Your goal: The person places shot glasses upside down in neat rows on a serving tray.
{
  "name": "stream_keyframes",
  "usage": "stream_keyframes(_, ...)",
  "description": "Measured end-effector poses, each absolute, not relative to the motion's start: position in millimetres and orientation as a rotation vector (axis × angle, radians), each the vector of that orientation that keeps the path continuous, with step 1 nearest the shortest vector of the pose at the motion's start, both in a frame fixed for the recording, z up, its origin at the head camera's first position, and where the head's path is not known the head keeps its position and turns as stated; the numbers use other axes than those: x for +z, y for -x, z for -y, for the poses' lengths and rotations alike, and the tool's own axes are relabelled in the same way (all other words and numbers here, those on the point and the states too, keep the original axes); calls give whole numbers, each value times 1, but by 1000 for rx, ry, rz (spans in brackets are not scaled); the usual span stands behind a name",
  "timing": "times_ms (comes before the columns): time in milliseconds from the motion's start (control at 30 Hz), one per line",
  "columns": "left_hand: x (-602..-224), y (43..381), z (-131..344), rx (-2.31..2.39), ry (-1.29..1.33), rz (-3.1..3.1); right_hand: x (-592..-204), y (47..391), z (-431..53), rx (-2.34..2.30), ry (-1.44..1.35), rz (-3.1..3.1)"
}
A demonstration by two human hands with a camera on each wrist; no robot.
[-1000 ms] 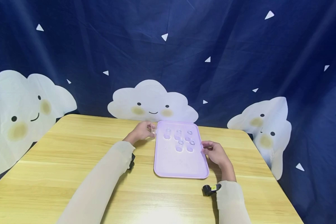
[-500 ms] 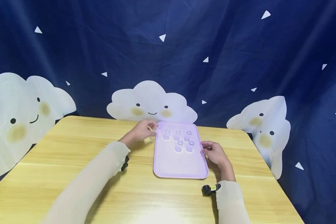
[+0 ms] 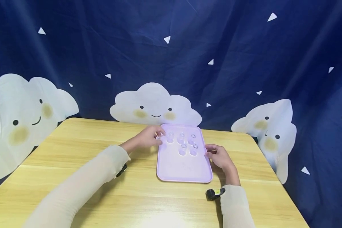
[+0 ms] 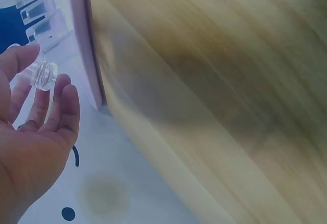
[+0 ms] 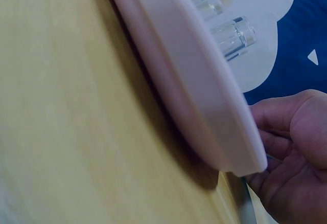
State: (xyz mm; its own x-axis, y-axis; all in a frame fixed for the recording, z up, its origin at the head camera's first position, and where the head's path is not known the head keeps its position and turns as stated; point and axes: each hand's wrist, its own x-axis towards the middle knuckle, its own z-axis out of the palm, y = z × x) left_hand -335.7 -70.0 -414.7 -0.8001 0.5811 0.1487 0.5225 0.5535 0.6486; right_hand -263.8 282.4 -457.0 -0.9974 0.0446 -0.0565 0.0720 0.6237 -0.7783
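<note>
My left hand (image 3: 151,136) reaches over the left rim of a light purple tray (image 3: 183,172). Between thumb and fingers it pinches a small clear cup (image 4: 46,75), seen end-on in the left wrist view and mostly covered by the fingers in the head view. Several like cups (image 3: 182,150) stand on the tray in two short rows, just right of that hand. At the tray's right side, my right hand (image 3: 220,156) holds the rim; in the right wrist view its thumb lies by the upper edge (image 5: 255,147), the other fingers partly hidden behind it.
The tray lies on a wood-grain table (image 3: 117,190) near its far edge. A dark blue curtain (image 3: 148,47) with cloud faces hangs behind. Black wrist cameras are strapped at both sleeves, the right one (image 3: 213,193) beside the tray's near right corner.
My left hand has moved right with the small cup, from beside the tray to over its left rim, and the cup is now more hidden. The right hand stays on the tray.
</note>
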Motion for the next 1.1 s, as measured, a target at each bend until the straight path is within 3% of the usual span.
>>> stream_keyframes(1100, -406, 326, 64, 1015, -974, -2716, -459, 264, -282, -1353, -113, -2799)
